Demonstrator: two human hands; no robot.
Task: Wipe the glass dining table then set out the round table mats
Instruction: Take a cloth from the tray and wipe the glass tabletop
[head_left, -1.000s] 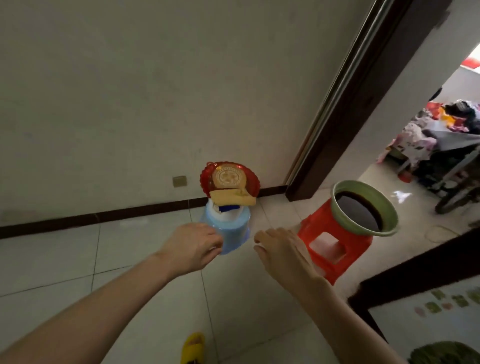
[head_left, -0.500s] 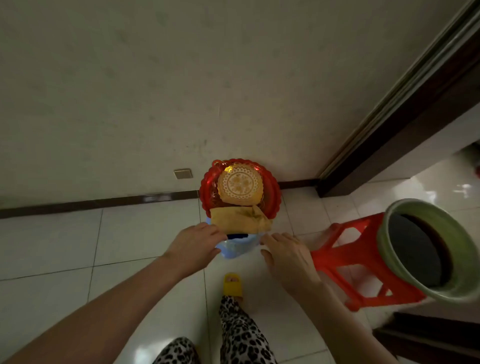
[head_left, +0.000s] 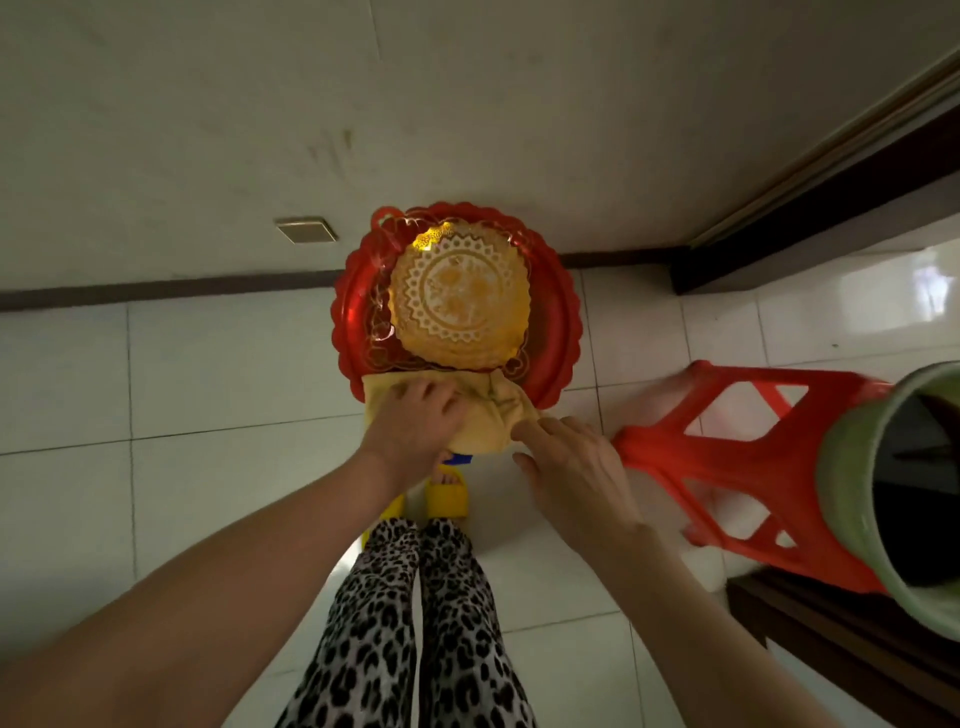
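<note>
We are at the fetching stage: the yellow cloth (head_left: 483, 415) lies folded across the near edge of the red tray (head_left: 558, 322), which also carries the gold round mats (head_left: 460, 299), stacked flat with the patterned face up. Our left hand (head_left: 415, 421) rests on the cloth with its fingers curled into the fabric, seemingly gripping it; our right hand (head_left: 566, 462) hovers just beside the cloth's right end, fingers relaxed and holding nothing. To do this well, we would gather the cloth fully in the left hand and lift it straight off, steadying the tray with the right so the mats do not slide. The cloth's long axis runs left to right along the tray's near rim. The glass table is not in view.
</note>
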